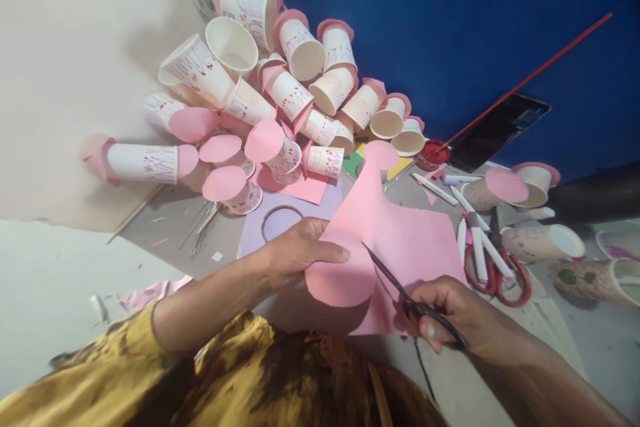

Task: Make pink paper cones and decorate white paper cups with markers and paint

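Observation:
My left hand (300, 255) pinches a sheet of pink paper (420, 240) near its left side, thumb on top. A rounded flap (343, 283) of that sheet is cut partly free and hangs toward me. Another round end (381, 155) of the paper sticks up at the far side. In my right hand (450, 310) is a pair of dark-handled scissors (390, 275), my fingers in the loops. The blades look closed or nearly so, with their tip by the flap's cut edge.
Decorated paper cups (250, 13) with pink paper pieces are heaped at the back. White markers (480, 247) and red-handled scissors (520, 283) lie to the right, near a phone (500, 130) leaning on the blue wall. Purple paper (255, 230), a tape ring (265, 220) and brushes (203, 227) are left.

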`<move>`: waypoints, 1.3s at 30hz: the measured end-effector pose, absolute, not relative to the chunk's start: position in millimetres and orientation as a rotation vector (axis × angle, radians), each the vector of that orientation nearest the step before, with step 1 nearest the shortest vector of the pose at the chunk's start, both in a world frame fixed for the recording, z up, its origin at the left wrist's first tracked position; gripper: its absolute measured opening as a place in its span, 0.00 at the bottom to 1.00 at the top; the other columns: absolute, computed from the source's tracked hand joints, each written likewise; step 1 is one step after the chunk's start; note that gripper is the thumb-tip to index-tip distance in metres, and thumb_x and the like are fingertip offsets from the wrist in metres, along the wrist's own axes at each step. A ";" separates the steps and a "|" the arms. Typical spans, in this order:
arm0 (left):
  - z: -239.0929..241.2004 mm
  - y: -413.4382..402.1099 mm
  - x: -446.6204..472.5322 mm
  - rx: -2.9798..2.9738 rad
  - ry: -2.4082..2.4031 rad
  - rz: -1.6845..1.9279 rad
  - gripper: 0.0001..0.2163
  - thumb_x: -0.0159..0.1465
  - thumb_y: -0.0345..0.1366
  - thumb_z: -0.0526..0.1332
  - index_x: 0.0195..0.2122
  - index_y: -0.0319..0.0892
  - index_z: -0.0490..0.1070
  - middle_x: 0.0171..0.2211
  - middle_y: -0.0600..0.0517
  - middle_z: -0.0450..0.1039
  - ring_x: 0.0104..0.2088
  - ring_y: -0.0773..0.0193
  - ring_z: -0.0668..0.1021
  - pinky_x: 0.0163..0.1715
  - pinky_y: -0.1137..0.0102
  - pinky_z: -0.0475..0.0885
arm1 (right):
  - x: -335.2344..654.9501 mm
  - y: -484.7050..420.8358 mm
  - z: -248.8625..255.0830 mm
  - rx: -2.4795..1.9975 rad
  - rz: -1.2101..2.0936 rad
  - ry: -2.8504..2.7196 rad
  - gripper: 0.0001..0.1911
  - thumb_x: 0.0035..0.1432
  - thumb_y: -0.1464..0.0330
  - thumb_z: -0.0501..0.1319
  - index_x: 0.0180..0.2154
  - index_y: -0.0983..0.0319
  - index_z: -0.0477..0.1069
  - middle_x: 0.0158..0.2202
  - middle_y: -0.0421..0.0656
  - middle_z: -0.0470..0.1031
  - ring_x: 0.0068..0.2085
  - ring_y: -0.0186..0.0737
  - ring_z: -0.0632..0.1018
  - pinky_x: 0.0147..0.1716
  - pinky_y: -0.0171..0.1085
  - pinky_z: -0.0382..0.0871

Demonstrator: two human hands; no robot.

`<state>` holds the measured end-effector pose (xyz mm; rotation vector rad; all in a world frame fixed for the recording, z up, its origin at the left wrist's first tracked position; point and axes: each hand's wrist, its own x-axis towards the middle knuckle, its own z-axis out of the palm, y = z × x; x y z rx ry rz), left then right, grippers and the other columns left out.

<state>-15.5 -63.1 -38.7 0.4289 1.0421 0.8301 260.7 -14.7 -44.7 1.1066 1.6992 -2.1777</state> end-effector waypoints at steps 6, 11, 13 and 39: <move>-36.7 -63.2 -15.6 0.450 1.051 0.813 0.12 0.43 0.33 0.74 0.29 0.36 0.80 0.26 0.50 0.80 0.25 0.65 0.78 0.26 0.73 0.68 | 261.5 -14.9 -40.4 1.112 -2.140 1.722 0.34 0.47 0.36 0.66 0.23 0.62 0.67 0.20 0.37 0.67 0.23 0.30 0.61 0.24 0.34 0.50; -33.8 -62.3 -15.5 0.444 1.038 0.799 0.11 0.43 0.31 0.73 0.30 0.36 0.81 0.25 0.50 0.80 0.24 0.65 0.77 0.24 0.73 0.68 | 259.9 -14.0 -36.5 1.135 -2.095 1.710 0.34 0.47 0.36 0.66 0.21 0.62 0.67 0.19 0.38 0.66 0.23 0.31 0.62 0.24 0.34 0.50; -32.9 -61.8 -15.3 0.445 1.036 0.792 0.10 0.44 0.30 0.72 0.29 0.36 0.81 0.24 0.51 0.79 0.23 0.66 0.77 0.24 0.74 0.68 | 259.5 -14.3 -36.3 1.139 -2.101 1.699 0.34 0.47 0.37 0.67 0.21 0.62 0.66 0.19 0.38 0.66 0.23 0.30 0.62 0.24 0.34 0.50; -32.5 -56.2 -17.6 0.633 1.011 0.675 0.11 0.46 0.33 0.72 0.32 0.38 0.81 0.29 0.49 0.81 0.30 0.59 0.80 0.33 0.68 0.74 | 260.1 -15.1 -36.5 1.102 -2.104 1.682 0.27 0.53 0.46 0.67 0.22 0.62 0.66 0.19 0.36 0.65 0.23 0.29 0.59 0.23 0.35 0.48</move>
